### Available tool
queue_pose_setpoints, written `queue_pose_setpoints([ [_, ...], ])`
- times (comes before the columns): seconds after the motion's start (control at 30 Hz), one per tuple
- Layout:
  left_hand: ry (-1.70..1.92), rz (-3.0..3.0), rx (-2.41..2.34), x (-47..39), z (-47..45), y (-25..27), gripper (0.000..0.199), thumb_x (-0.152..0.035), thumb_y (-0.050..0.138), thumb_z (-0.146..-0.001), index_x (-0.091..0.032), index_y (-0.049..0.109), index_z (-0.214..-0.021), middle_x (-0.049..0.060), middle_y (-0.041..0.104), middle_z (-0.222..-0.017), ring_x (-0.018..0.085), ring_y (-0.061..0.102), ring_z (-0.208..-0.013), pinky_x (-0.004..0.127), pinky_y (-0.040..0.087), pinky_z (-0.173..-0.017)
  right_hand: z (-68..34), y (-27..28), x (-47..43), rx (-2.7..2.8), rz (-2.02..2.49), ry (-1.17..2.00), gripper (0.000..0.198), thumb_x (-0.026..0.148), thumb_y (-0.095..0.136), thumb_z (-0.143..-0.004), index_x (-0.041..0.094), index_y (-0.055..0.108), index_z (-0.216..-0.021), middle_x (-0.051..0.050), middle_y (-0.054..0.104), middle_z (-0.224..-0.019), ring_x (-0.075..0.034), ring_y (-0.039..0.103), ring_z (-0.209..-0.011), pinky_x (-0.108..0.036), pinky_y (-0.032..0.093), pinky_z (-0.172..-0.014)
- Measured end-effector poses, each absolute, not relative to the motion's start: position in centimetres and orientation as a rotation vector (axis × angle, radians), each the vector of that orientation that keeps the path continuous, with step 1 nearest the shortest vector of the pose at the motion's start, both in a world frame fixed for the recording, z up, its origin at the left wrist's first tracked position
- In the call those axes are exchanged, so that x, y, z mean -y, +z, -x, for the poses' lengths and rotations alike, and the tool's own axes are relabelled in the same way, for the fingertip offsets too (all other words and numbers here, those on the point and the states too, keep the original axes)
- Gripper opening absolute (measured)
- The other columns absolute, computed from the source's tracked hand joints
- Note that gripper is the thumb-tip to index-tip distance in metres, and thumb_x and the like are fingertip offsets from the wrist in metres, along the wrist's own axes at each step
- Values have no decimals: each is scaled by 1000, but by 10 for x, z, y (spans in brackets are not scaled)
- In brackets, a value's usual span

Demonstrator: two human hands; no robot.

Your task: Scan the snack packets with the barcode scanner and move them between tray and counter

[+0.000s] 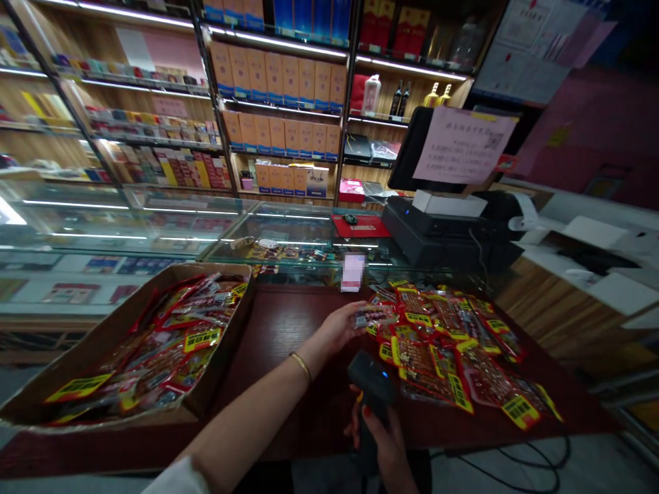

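At lower centre, gripping a black pistol-shaped scanner (371, 381) in the curled right hand (387, 442); at centre, pinching a glossy plastic packet (378, 316) in the left hand (340, 329), beside red-and-yellow packets (427, 363) on the dark-red surface (272, 333)

White sleeve (178, 477), slim gold bangle (301, 367), red-painted right thumbnail (366, 411)

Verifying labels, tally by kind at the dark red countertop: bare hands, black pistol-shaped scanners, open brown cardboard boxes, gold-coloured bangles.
Bare left hand, bare right hand: 2
Black pistol-shaped scanner: 1
Open brown cardboard box: 1
Gold-coloured bangle: 1
Total: 5
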State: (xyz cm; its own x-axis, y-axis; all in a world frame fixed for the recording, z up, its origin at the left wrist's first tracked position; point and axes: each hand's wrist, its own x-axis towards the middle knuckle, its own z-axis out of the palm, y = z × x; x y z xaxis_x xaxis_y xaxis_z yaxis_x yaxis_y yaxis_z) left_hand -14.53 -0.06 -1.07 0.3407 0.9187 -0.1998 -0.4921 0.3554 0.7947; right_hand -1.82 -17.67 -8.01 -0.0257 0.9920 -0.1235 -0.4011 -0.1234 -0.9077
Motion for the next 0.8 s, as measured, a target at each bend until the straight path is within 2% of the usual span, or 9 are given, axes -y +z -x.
queue_pose_setpoints([
  [0.13,805,-900,-720,-25,76,5,30,-27,67,-91,-12,73,-116,16,79,-102,21,75,-76,28,59,-64,19,-86,181,765,994,1422,50,62,86,-73,19,78,-99,0,71,-63,-13,60,-44,-26,50,-47],
  [0.23,709,-1009,-789,-30,58,9,27,-21,74,-83,-13,76,-108,8,77,-76,21,73,-64,35,61,-68,18,-87,179,757,974,1417,51,61,85,-73,19,78,-101,0,70,-62,-14,61,-44,-27,50,-46],
  [0.3,709,-1082,-858,-22,72,13,24,-18,76,-78,-17,78,-102,3,74,-67,22,72,-66,38,61,-75,16,-86,179,766,960,1430,51,60,87,-71,19,78,-100,0,70,-62,-15,62,-43,-28,52,-46],
  [0.37,778,-1138,-935,-3,108,21,24,-17,79,-75,-21,81,-98,4,77,-75,26,75,-83,37,59,-87,12,-87,181,780,959,1456,50,58,88,-71,19,77,-102,0,72,-64,-16,63,-46,-30,55,-48],
  [0.47,1025,-1426,-1143,43,193,46,31,-23,80,-77,-25,82,-108,7,81,-108,31,70,-109,35,50,-103,5,-91,185,797,985,1487,45,52,86,-77,21,76,-108,1,72,-67,-16,64,-49,-34,61,-60],
  [0.53,1128,-1702,-1363,78,257,70,35,-29,75,-83,-25,80,-117,8,79,-117,32,70,-108,37,48,-104,0,-95,185,763,1046,1516,44,50,89,-74,22,76,-106,3,71,-64,-15,63,-48,-34,63,-62],
  [0.6,1118,-1791,-1642,110,321,93,35,-32,71,-86,-24,80,-119,9,80,-114,32,71,-102,37,50,-100,-2,-97,183,744,1083,1587,45,50,91,-71,23,76,-104,1,72,-66,-18,67,-52,-36,64,-64],
  [0.67,970,-1762,-2022,134,379,107,35,-31,71,-85,-25,79,-119,9,80,-113,33,71,-103,37,50,-97,-1,-94,182,750,1083,1635,45,50,91,-70,23,76,-103,0,72,-66,-20,68,-55,-37,64,-65],
  [0.8,202,-1736,-2417,150,452,99,30,-39,70,-86,-24,81,-110,13,81,-97,34,73,-92,34,49,-82,3,-85,182,766,1096,1616,46,51,91,-70,22,77,-102,0,73,-67,-19,66,-52,-38,64,-64],
])
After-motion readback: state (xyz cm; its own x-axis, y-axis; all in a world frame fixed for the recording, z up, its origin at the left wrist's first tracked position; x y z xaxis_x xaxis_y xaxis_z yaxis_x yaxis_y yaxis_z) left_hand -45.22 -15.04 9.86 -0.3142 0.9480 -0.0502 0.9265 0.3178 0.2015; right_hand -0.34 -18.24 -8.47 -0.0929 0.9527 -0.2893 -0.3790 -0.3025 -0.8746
